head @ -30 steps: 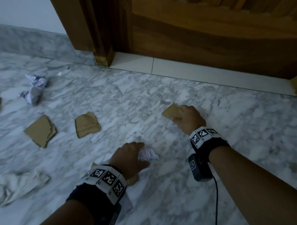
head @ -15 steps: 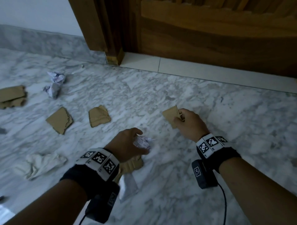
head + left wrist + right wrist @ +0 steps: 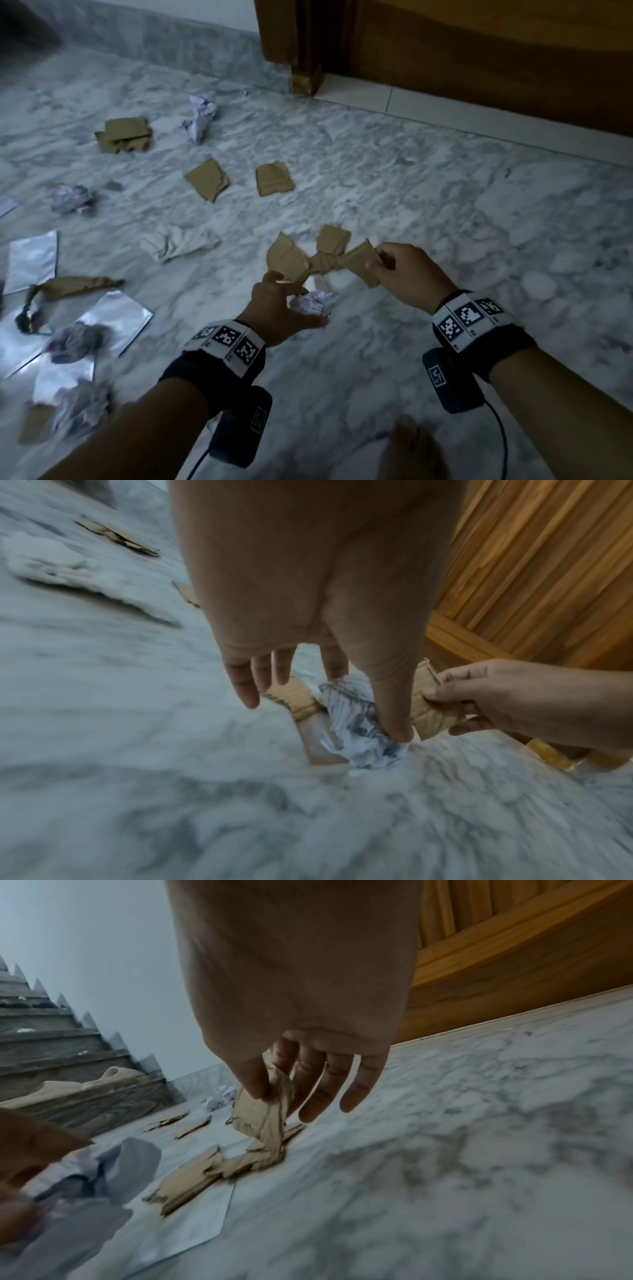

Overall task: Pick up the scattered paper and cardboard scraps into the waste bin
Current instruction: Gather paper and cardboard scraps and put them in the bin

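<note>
The left hand (image 3: 279, 310) clamps one paper ball (image 3: 310, 303) in its grip; just beyond, the right hand (image 3: 406, 274) pinches one torn cardboard piece (image 3: 359, 265) above the floor (image 3: 428, 192). Farther off lie three cardboard scraps (image 3: 207, 180) and two paper wads (image 3: 200, 118).

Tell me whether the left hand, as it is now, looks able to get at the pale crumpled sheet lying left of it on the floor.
Probably not yet: the left hand already holds a crumpled paper ball, so its fingers look occupied. The bare marble floor between it and the pale crumpled sheet leaves the way free.
</note>
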